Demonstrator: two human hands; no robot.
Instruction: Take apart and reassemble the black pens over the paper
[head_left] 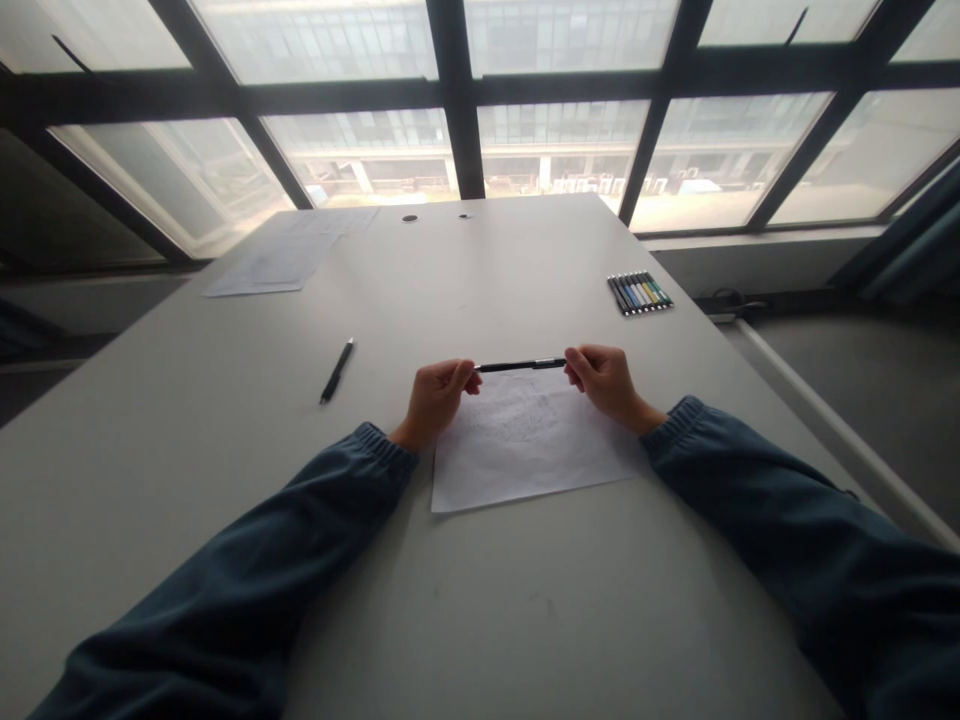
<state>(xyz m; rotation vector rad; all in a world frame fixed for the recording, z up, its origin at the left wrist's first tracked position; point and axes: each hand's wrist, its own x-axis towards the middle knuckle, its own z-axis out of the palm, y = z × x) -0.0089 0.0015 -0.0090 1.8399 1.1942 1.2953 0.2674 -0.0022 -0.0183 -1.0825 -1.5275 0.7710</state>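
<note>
A slim black pen is held level between my two hands, above the far edge of a white paper sheet. My left hand pinches its left end, and my right hand pinches the right end. Both ends of the pen are partly hidden by fingers. Faint grey marks show on the sheet, which lies flat on the table in front of me. Left of my left hand, a second black pen rests slantwise on the tabletop.
The white table reaches to the windows. A row of several pens with coloured parts lies near its right edge. More paper sheets lie at the far left. Two round holes, one dark, are set in the far end.
</note>
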